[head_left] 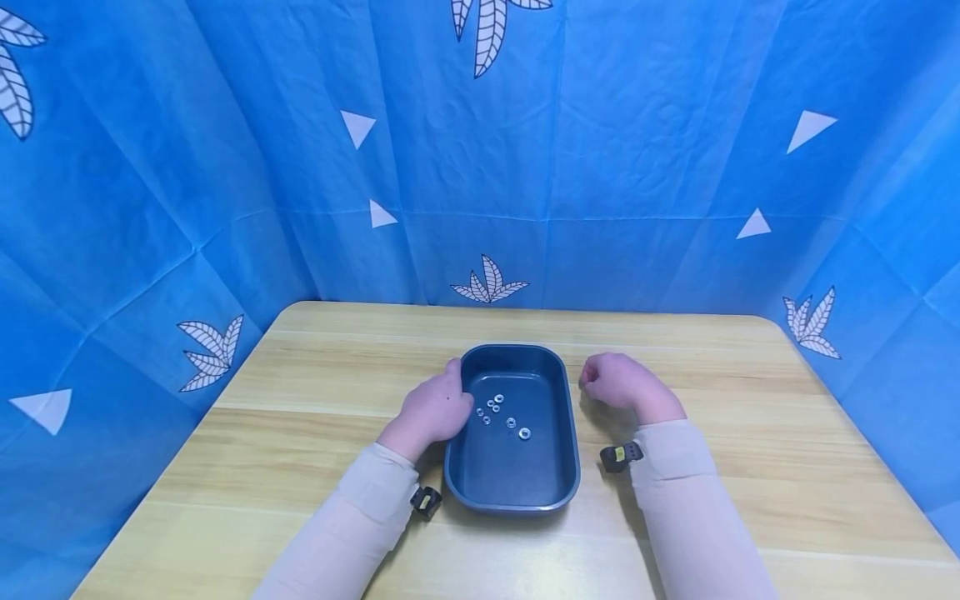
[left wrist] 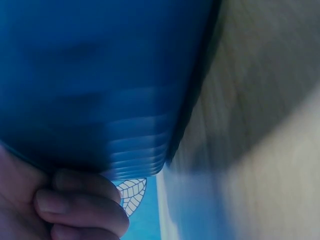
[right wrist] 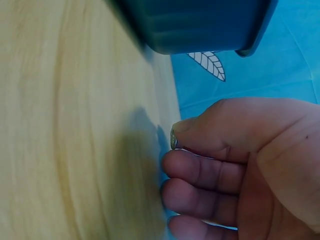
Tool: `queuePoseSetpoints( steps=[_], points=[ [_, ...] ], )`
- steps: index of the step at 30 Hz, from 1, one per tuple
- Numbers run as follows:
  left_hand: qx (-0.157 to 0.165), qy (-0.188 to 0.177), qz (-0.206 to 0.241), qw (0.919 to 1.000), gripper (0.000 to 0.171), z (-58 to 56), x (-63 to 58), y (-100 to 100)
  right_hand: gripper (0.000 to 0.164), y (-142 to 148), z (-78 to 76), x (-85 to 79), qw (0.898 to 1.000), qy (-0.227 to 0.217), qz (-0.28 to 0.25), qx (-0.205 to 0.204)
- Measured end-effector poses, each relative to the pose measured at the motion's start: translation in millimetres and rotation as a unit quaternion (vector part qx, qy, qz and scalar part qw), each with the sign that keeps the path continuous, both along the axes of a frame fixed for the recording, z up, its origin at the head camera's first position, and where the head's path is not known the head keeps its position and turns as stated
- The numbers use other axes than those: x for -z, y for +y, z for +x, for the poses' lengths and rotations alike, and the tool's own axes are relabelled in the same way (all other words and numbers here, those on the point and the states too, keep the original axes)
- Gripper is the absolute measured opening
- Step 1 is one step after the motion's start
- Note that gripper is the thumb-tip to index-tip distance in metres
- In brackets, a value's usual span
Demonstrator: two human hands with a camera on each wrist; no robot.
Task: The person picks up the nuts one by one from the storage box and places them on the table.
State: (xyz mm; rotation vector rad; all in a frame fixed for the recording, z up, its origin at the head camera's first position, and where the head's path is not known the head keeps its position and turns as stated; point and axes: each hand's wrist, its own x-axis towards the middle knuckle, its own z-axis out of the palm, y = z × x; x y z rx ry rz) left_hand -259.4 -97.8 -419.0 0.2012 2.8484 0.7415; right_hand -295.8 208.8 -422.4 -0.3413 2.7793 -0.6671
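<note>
A dark blue rectangular tray [head_left: 513, 479] with rounded corners lies on the table. Inside it are several small silver nuts [head_left: 524, 433], scattered over its left and middle part. My left hand [head_left: 438, 404] grips the tray's left rim, its thumb over the edge. The left wrist view has the curled fingers [left wrist: 82, 207] close against the outer wall. To the right of the tray, low over the table, my right hand [head_left: 622, 385] pinches a small metal nut [right wrist: 173, 138] between thumb and forefinger. Most of that nut is hidden by the fingertips.
The wooden table [head_left: 765, 400] has rounded far corners. A blue curtain [head_left: 637, 150] with white leaves and triangles hangs behind it and along both sides. Small black cameras are strapped at the left wrist [head_left: 426, 502] and the right wrist [head_left: 619, 457].
</note>
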Motion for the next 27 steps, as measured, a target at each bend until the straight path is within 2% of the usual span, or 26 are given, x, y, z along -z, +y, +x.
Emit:
queuePoseSetpoints(
  steps=[27],
  points=[
    [-0.01,-0.009,0.007,0.9999,0.069,1.4,-2.3,1,0.006,1,-3.8,12.5,0.999,0.012,-0.022,0.021]
  ],
)
